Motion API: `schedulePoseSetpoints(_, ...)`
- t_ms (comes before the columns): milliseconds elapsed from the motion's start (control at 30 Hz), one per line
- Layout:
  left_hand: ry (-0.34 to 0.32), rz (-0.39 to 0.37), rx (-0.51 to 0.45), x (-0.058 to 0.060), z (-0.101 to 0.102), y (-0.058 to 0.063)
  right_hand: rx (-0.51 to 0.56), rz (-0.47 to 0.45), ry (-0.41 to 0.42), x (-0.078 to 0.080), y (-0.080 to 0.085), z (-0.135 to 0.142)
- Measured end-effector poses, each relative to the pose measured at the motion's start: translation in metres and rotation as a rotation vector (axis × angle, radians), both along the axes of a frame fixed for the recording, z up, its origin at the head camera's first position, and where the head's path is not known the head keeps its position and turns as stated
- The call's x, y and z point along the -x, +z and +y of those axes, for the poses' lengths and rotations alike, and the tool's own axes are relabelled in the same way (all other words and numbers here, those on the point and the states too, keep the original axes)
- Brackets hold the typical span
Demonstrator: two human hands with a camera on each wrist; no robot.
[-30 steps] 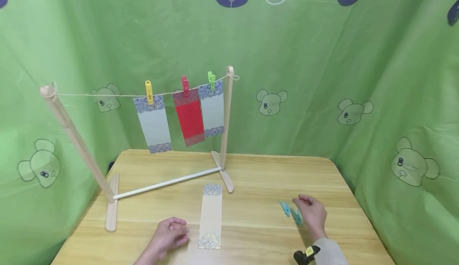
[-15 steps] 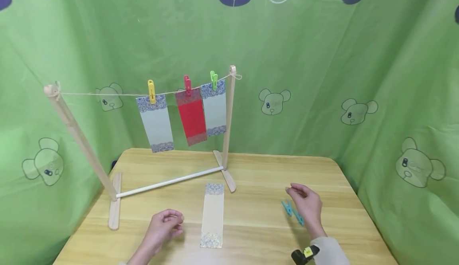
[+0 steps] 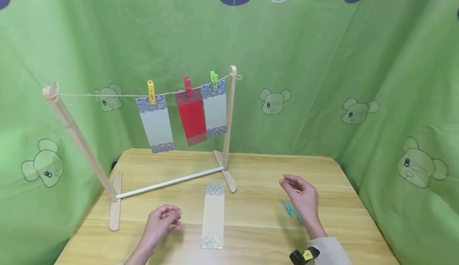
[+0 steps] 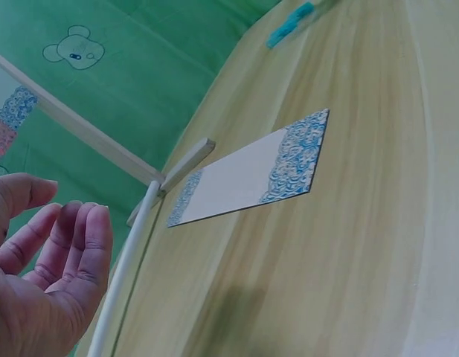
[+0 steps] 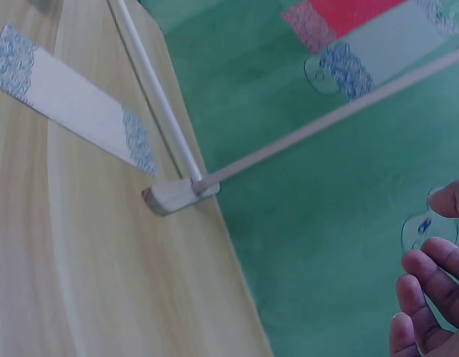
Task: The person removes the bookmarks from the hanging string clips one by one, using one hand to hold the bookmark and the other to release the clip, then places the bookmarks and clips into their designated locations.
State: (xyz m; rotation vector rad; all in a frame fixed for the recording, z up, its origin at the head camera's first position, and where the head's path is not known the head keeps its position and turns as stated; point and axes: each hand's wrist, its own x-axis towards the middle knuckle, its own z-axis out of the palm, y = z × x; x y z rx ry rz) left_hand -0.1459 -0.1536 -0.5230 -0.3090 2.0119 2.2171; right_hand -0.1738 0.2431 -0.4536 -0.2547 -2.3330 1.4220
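Note:
My left hand [image 3: 160, 226] hovers over the table, left of a pale card [image 3: 213, 215] with blue patterned ends that lies flat. Its fingers are loosely bent, and nothing sits between them in the left wrist view. On the right, my right hand [image 3: 303, 198] is raised above two blue clothespins [image 3: 288, 208], one of them partly hidden behind it. Thumb and fingers stand apart with nothing held in the right wrist view. Three cards hang from a string: a pale one [image 3: 156, 125] under a yellow clothespin [image 3: 151, 92], a red one [image 3: 191, 117] under a red clothespin, another pale one [image 3: 215, 109] under a green clothespin.
The string [image 3: 107, 95] runs between two wooden posts, the left post [image 3: 79, 141] leaning outward in view. A white rod [image 3: 170, 182] joins their wooden feet. The wooden table [image 3: 265, 237] has green printed fabric [image 3: 305, 50] behind it and at both sides.
My right hand has risen from beside the blue clothespins and moved left and away from me. My left hand has drawn slightly up and left. The cards have stayed put.

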Motion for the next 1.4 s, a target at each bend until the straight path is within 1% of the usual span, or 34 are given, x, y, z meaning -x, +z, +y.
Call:
schedulePoseSetpoints(100, 0.01, 0.004, -0.002, 0.0, 0.0, 0.003, 0.011, 0.019, 0.019, -0.002, 0.005, -0.006)
schedulePoseSetpoints(233, 0.023, 0.012, 0.028, -0.001, -0.002, 0.006, 0.018, 0.055, 0.042, -0.002, 0.011, -0.013)
schedulePoseSetpoints(367, 0.045, 0.026, 0.037, -0.001, -0.006, 0.012, 0.031, 0.091, 0.07, -0.002, 0.017, -0.02)
schedulePoseSetpoints(533, 0.053, 0.059, 0.036, 0.002, -0.011, 0.02, 0.016, 0.105, 0.094, -0.003, 0.027, -0.024)
schedulePoseSetpoints(667, 0.044, 0.078, 0.073, 0.003, -0.015, 0.025, 0.017, 0.119, 0.132, -0.004, 0.035, -0.027)
schedulePoseSetpoints(867, 0.066, 0.12, 0.126, 0.005, -0.022, 0.033, 0.027, 0.131, 0.172, -0.005, 0.044, -0.033)
schedulePoseSetpoints(1100, 0.055, 0.156, 0.224, 0.006, -0.025, 0.039, 0.051, 0.167, 0.211, -0.005, 0.054, -0.041)
schedulePoseSetpoints(1167, 0.046, 0.171, 0.252, 0.006, -0.025, 0.04, 0.052, 0.175, 0.221, -0.01, 0.065, -0.048)
schedulePoseSetpoints(1333, 0.042, 0.216, 0.304, 0.006, -0.025, 0.046, 0.058, 0.202, 0.25, -0.006, 0.073, -0.056)
schedulePoseSetpoints(1400, 0.045, 0.231, 0.32, 0.006, -0.026, 0.048, 0.059, 0.21, 0.264, 0.0, 0.069, -0.055)
